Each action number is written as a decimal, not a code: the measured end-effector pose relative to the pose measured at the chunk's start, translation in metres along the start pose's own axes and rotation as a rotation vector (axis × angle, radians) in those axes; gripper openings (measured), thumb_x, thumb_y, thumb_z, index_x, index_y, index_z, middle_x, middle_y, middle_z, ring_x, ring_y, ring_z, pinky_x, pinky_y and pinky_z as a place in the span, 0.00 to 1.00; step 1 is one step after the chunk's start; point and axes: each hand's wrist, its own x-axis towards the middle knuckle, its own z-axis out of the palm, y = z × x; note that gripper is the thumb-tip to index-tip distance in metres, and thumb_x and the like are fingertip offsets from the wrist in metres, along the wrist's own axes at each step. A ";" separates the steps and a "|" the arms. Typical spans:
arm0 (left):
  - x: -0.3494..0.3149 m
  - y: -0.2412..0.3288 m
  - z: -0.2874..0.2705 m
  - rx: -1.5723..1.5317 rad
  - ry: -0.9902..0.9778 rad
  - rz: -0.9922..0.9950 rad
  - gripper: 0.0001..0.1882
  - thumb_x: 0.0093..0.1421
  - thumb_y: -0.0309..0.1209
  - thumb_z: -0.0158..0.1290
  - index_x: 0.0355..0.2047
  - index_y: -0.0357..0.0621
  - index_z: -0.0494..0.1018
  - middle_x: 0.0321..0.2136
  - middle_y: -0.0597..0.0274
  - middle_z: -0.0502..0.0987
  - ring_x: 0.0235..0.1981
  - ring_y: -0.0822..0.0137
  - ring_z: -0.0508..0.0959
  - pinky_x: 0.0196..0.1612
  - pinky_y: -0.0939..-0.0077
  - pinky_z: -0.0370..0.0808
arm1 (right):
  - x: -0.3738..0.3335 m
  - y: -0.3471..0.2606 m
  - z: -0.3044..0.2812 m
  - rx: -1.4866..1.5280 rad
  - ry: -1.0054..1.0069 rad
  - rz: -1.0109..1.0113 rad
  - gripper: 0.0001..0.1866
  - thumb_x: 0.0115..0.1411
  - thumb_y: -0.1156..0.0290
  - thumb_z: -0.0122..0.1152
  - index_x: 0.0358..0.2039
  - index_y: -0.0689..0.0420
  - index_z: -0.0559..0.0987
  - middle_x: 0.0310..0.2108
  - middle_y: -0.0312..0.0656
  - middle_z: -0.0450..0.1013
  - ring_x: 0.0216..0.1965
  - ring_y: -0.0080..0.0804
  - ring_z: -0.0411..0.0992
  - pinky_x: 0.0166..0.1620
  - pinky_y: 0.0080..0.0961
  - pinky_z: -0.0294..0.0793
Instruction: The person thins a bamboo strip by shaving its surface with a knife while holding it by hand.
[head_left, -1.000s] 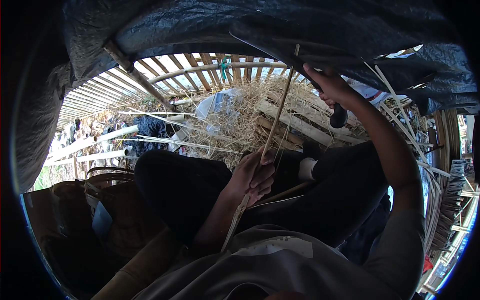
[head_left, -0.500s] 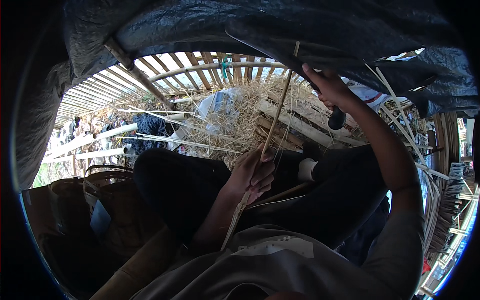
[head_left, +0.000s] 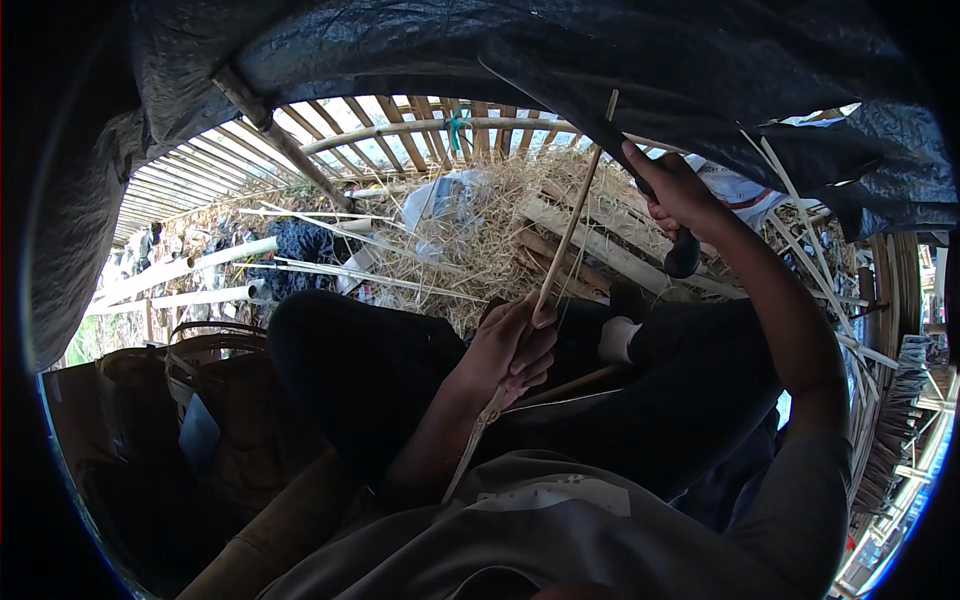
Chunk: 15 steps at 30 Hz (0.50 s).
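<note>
Compared with half a second ago, the right hand (head_left: 680, 195) and the long knife (head_left: 570, 105) have slid a bit to the right, and the top of the thin bamboo stick (head_left: 572, 215) has tipped the same way. The left hand (head_left: 512, 350) is pretty much where it was.

The stick runs on a slant in front of the person, lower end down by the grey shirt (head_left: 650, 550), upper end poking up past the blade. The left hand is clenched around the stick's lower half, fingers wrapped over it. The right hand has a firm grasp on the knife's black handle, just right of the stick's upper part, and the dark blade crosses the stick near its top, tip off to the left. Can't tell from this angle if blade and stick actually touch.

Dark trouser legs (head_left: 350, 360) are bent on both sides of the stick. Beyond the stick there's a heap of dry straw (head_left: 490, 205), with split wood pieces (head_left: 610, 240) mostly to the right. Left of the stick: some crumpled whitish plastic (head_left: 425, 215), then pale poles (head_left: 215, 297) farther out. A slatted fence (head_left: 385, 138) sits beyond the stick's upper end, under a dark tarp (head_left: 350, 60).
</note>
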 end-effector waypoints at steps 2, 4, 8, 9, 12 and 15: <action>-0.001 -0.001 0.000 0.014 -0.010 0.003 0.18 0.75 0.44 0.31 0.30 0.53 0.63 0.07 0.78 0.55 0.03 0.82 0.55 0.08 0.85 0.54 | 0.005 0.003 -0.005 -0.064 0.013 -0.064 0.36 0.63 0.34 0.49 0.24 0.60 0.67 0.09 0.32 0.58 0.06 0.19 0.58 0.10 0.21 0.58; 0.002 -0.002 0.002 0.005 -0.003 -0.016 0.19 0.75 0.45 0.31 0.30 0.53 0.63 0.07 0.78 0.55 0.04 0.82 0.55 0.09 0.86 0.53 | 0.009 0.002 -0.014 -0.115 0.038 -0.087 0.37 0.62 0.33 0.49 0.29 0.63 0.71 0.10 0.32 0.59 0.06 0.18 0.58 0.10 0.21 0.58; 0.005 -0.004 0.007 0.025 0.003 -0.052 0.19 0.75 0.46 0.32 0.29 0.54 0.64 0.07 0.77 0.55 0.04 0.82 0.54 0.09 0.86 0.51 | 0.020 0.006 -0.039 -0.090 0.158 -0.040 0.36 0.59 0.32 0.54 0.36 0.60 0.72 0.10 0.29 0.57 0.07 0.17 0.56 0.11 0.20 0.55; 0.004 -0.003 0.007 0.027 -0.005 -0.043 0.19 0.75 0.46 0.31 0.29 0.54 0.64 0.07 0.77 0.56 0.04 0.82 0.53 0.09 0.86 0.51 | 0.022 0.005 -0.039 -0.077 0.181 -0.011 0.37 0.58 0.31 0.54 0.38 0.59 0.72 0.10 0.29 0.57 0.07 0.17 0.56 0.11 0.20 0.55; 0.001 -0.003 0.005 0.039 -0.015 -0.029 0.19 0.75 0.45 0.31 0.29 0.54 0.64 0.07 0.77 0.56 0.04 0.82 0.53 0.09 0.86 0.51 | 0.018 0.008 -0.029 -0.037 0.149 -0.084 0.34 0.59 0.33 0.55 0.19 0.54 0.67 0.10 0.29 0.59 0.07 0.17 0.56 0.11 0.19 0.51; -0.001 -0.003 0.006 0.036 -0.010 -0.031 0.19 0.75 0.44 0.31 0.29 0.54 0.63 0.07 0.77 0.56 0.04 0.82 0.53 0.09 0.86 0.51 | 0.020 0.008 -0.034 -0.078 0.176 -0.081 0.34 0.59 0.32 0.54 0.20 0.54 0.67 0.11 0.29 0.59 0.08 0.16 0.57 0.12 0.18 0.51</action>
